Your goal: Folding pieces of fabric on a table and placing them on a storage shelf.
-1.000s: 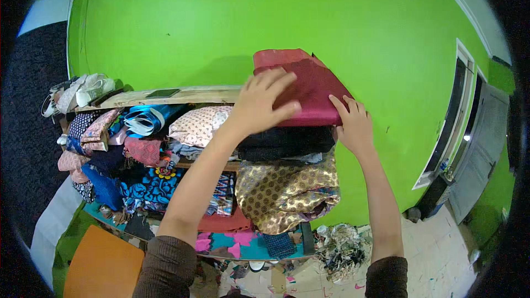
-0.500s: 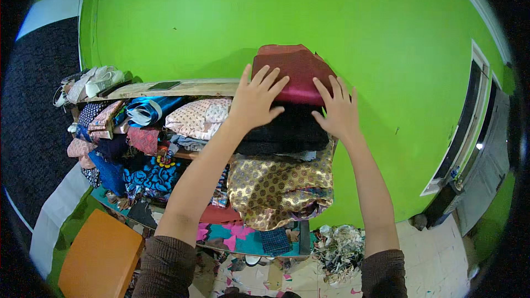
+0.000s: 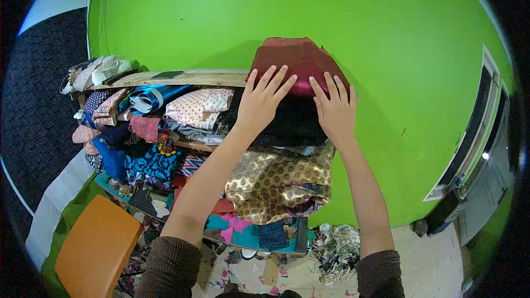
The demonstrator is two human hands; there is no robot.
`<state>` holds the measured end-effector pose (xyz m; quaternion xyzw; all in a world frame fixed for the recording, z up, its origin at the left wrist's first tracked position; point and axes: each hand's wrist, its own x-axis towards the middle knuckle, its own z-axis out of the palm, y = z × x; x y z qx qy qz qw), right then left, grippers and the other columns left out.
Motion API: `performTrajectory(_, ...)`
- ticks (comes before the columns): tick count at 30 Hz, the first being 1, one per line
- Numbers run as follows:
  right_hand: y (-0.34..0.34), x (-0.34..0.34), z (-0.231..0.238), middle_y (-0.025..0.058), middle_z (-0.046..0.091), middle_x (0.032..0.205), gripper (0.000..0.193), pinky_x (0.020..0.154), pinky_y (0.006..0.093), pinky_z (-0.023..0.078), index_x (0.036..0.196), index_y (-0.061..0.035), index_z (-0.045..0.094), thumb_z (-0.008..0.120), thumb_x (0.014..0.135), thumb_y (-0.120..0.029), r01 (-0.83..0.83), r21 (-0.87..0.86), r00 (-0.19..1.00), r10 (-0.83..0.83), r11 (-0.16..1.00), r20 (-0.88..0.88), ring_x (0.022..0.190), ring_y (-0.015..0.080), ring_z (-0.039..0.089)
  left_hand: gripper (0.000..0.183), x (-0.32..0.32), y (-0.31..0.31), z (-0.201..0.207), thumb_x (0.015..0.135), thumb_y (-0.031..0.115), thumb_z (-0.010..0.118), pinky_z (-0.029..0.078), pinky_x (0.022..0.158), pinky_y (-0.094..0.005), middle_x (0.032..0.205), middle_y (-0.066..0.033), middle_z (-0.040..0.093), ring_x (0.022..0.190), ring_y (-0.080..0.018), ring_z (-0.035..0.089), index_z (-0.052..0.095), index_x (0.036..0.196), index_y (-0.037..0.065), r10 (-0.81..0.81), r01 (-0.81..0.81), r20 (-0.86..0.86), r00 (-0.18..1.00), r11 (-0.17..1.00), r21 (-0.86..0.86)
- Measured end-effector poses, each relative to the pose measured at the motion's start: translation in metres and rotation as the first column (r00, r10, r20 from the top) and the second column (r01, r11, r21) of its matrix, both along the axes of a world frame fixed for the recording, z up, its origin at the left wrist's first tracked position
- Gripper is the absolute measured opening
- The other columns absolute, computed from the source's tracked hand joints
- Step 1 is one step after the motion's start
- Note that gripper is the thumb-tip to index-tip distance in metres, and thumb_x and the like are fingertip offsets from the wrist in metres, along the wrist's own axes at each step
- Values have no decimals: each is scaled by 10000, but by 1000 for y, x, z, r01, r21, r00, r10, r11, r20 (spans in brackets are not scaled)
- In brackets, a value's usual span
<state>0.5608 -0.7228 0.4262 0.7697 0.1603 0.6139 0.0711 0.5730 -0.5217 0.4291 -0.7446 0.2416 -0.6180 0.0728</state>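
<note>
A folded maroon cloth (image 3: pixel 298 58) lies on top of a fabric pile at the right end of the wooden shelf. On its near part rest my left hand (image 3: pixel 262 99) and my right hand (image 3: pixel 335 105), palms down with the fingers stretched out. Neither one grips anything. Black fabric (image 3: pixel 295 124) sits directly under the maroon cloth, between my wrists. Lower down, a gold patterned cloth (image 3: pixel 276 182) bulges out of the shelf. My palms and forearms hide parts of the pile.
The wooden shelf (image 3: pixel 204 78) runs along the green wall (image 3: pixel 386 33), with folded fabrics (image 3: pixel 199 105) packed beneath. An orange chair (image 3: pixel 96 243) stands at lower left. A heap of fabric scraps (image 3: pixel 335 254) and loose snippets lie on the tiled floor. A doorway is at far right.
Both hands have come down flat onto the maroon cloth, the right one slightly nearer the left. The view has shifted a little.
</note>
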Motion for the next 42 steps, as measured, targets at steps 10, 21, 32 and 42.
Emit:
performTrajectory(10,1,-14,-14,95,371,1382,468,1031,543,234,1318,-233,431,507,864,-313,-56,69,997,59,996,-54,1278,290,331,521,-24,-10,-12,830,194,515,238,1052,-467,1399,-77,358,1277,-248,347,400,1337,163,-43,36,-87,995,996,-76)
performTrajectory(21,34,-70,-69,160,306,1412,564,1060,549,151,1363,-56,333,477,840,-208,-41,238,941,117,970,-317,1334,318,226,523,-80,-18,-79,826,221,513,213,1042,-535,1391,-120,355,1286,-296,316,405,1329,123,139,-214,-256,957,932,-292)
performTrajectory(32,155,-134,-178,154,317,1409,541,1072,542,108,1337,-35,372,484,831,-189,-406,198,721,446,892,-530,1335,309,229,512,-193,59,-210,801,232,517,201,1040,-550,1364,-143,395,1270,-309,345,454,1287,82,319,-572,-541,778,715,-402)
performTrajectory(42,275,-294,-337,161,290,1424,543,1063,568,81,1360,-29,320,453,868,-216,-711,220,160,458,668,-874,1346,310,204,471,-417,141,-354,860,293,476,161,1055,-538,1400,-114,357,1300,-290,306,461,1290,102,434,-938,-837,332,246,-245)
